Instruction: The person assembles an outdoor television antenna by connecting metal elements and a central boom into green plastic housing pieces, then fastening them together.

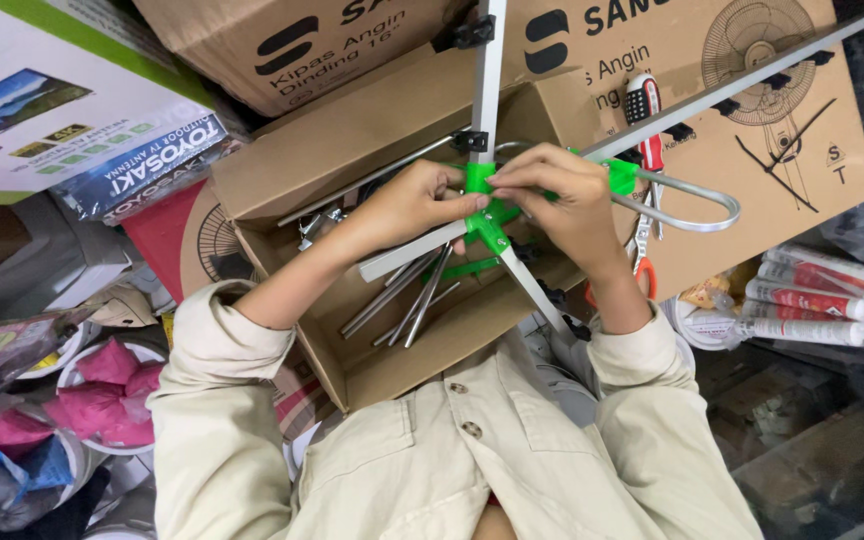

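Observation:
My left hand (407,207) and my right hand (564,203) meet on a green plastic joint (479,182), where several square aluminium bars (489,70) of an outdoor antenna frame cross. Both hands pinch that joint, fingers closed on it. A second green clip (620,177) sits just right of my right hand, with a bent aluminium loop (697,212) sticking out from it. The frame hangs above an open cardboard box (392,370) that holds several loose metal rods (414,300).
Large brown cartons (752,140) fill the back, with a red and white screwdriver (644,110) and orange-handled scissors (642,268) lying on one. A white and green carton (42,90) is at the upper left, pink bags (102,395) at the lower left, and sealant tubes (822,300) on the right.

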